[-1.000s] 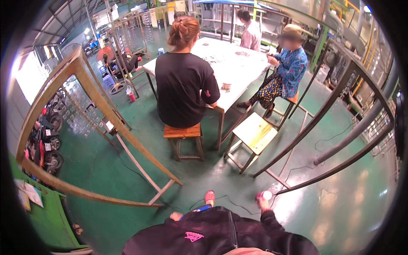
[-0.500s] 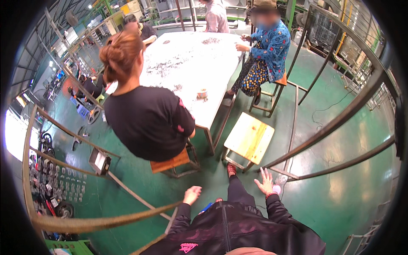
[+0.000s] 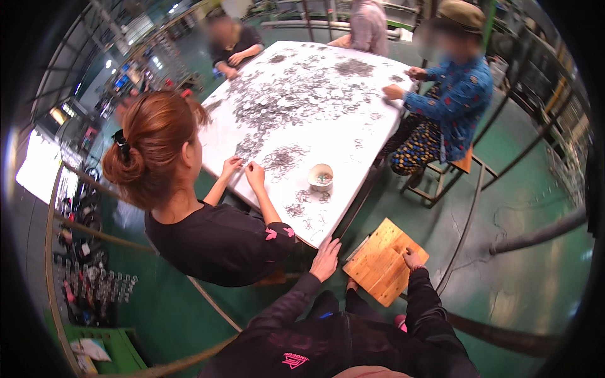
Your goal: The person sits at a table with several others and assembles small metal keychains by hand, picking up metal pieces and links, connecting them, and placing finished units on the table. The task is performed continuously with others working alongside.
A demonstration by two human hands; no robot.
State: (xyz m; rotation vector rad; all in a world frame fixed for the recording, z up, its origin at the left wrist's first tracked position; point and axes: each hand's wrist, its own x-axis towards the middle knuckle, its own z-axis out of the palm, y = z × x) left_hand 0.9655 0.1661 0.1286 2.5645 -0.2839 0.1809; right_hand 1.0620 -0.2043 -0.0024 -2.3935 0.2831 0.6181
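Observation:
My left hand (image 3: 326,259) reaches to the near corner of the white-topped table (image 3: 305,232), its fingers stretched out against the edge. Over the right part of a wooden stool's seat (image 3: 381,268) is my right hand (image 3: 413,258), fingers curled down onto the wood near its edge; their exact grip is partly hidden. On the table lie many small dark rings (image 3: 283,160), spread loosely and in heaps. A white bowl (image 3: 321,177) with small pieces in it stands near my end.
A co-worker in black (image 3: 214,242) sits close on my left, handling something small. Another person in blue (image 3: 466,104) sits at the right side, and two more are at the far side. Metal frame bars (image 3: 539,233) stand to the right. A green bench (image 3: 104,343) is at lower left.
I have come closer to the table. My left hand has moved forward to its corner, and my right hand has come onto the stool. The co-worker in black now has both hands over the table.

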